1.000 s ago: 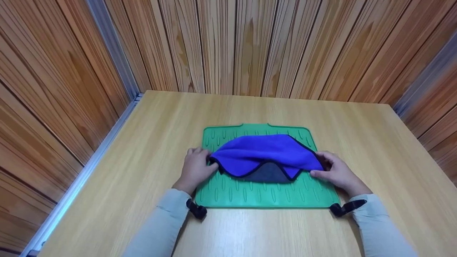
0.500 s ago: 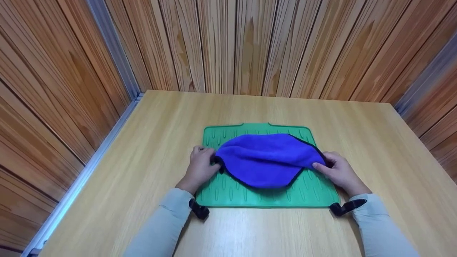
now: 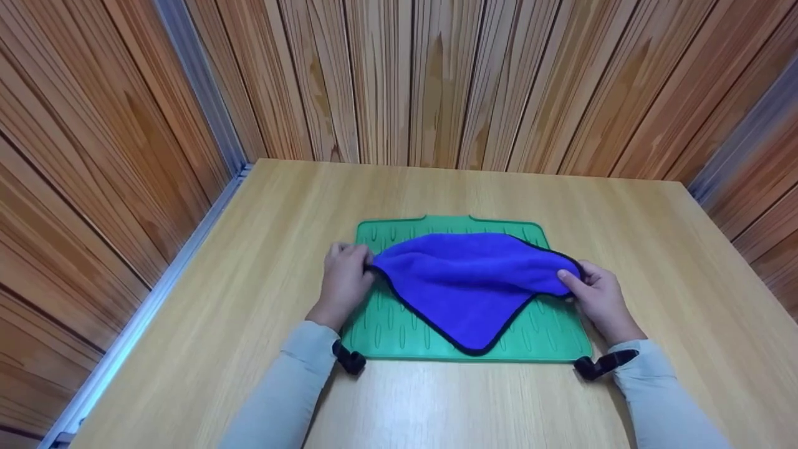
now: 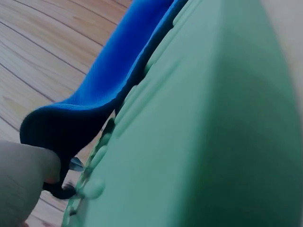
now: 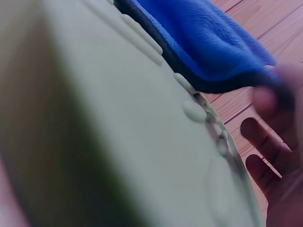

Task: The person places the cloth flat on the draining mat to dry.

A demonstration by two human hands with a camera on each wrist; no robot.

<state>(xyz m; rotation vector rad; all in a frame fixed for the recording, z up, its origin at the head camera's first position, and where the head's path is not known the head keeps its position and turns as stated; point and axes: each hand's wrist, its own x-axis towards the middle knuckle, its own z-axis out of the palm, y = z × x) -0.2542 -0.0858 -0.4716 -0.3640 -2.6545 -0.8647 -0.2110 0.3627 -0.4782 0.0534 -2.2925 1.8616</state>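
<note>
A blue cloth (image 3: 467, 280) with a black edge spreads over a green ridged mat (image 3: 399, 340), one corner pointing toward the near side. My left hand (image 3: 344, 280) pinches the cloth's left corner, which is raised a little off the mat in the left wrist view. At the opposite end my right hand (image 3: 601, 299) grips the right corner, thumb on top. In the right wrist view the thumb and a finger hold the cloth's edge (image 5: 227, 85), while the other fingers (image 5: 265, 142) are spread below it. The cloth's underside is mostly hidden.
The mat lies on a light wooden table (image 3: 299, 206). Wood-panelled walls (image 3: 436, 81) stand behind and at both sides, with a metal strip (image 3: 206, 93) in the left corner. A black strap device (image 3: 349, 358) sits on each wrist.
The cloth's near corner has unfolded toward the near side, covering the grey underside seen earlier. My right hand has moved slightly outward and the left has lifted its corner.
</note>
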